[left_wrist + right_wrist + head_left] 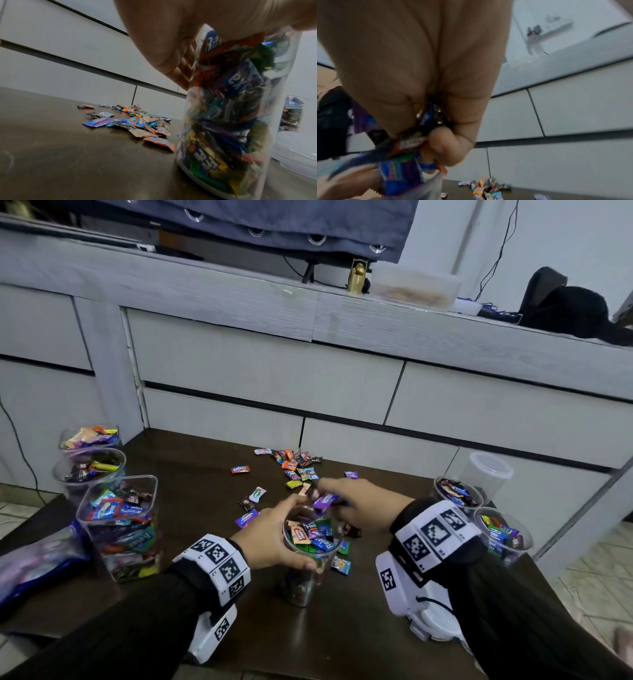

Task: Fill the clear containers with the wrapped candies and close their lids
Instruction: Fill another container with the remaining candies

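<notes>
Left hand [270, 537] wraps the cup [310, 556] mid-frame, probably so it won't tip, while right hand [356, 505] pinches a bunch of candies [325, 500] just above its mouth.

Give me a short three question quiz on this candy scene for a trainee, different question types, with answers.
1. True or false: the left hand grips the tall jar near its rim.
2. Multiple choice: the right hand holds A) a lid, B) a bunch of candies, C) nothing.
3. Fill in: the square container on the table has no ____ on it.

Key: 1 true; 2 B; 3 lid.
</notes>
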A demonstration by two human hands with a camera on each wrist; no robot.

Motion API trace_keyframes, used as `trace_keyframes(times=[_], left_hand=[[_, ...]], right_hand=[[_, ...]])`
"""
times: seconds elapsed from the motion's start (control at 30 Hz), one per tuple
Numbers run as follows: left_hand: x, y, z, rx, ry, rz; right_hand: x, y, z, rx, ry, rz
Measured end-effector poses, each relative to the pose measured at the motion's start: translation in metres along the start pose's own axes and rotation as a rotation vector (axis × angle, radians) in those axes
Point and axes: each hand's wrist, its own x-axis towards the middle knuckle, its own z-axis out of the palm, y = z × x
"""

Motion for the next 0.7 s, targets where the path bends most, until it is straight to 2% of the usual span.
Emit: trace_keyframes(times=[0.1,0.2,0.33,0.43,0.53,0.7], left_hand=[[0.0,0.002,0.006,-0.015,-0.016,0.009],[0.001,0.003,0.011,0.012,-0.013,0.032],[0.003,0.002,0.012,0.027,-0.026,0.025],[0.003,0.0,0.012,0.057,-0.024,0.023],[0.003,0.0,0.013,0.044,-0.019,0.036],[0.002,0.001,0.012,0.004,-0.017,0.053]], right_hand=[[0.002,-0.017,0.001,-0.177,-0.144,0.065],[0.002,-0.024,0.0,-0.208,-0.184,0.03],[-0.002,-0.022,-0.004,-0.161,-0.128,0.043],[-0.005,-0.014,-0.009,-0.037,-0.021,0.072],[-0.005,-0.011,-0.003,0.091,0.101,0.028],[-0.005,-0.011,0.013,0.156,0.054,-0.022]])
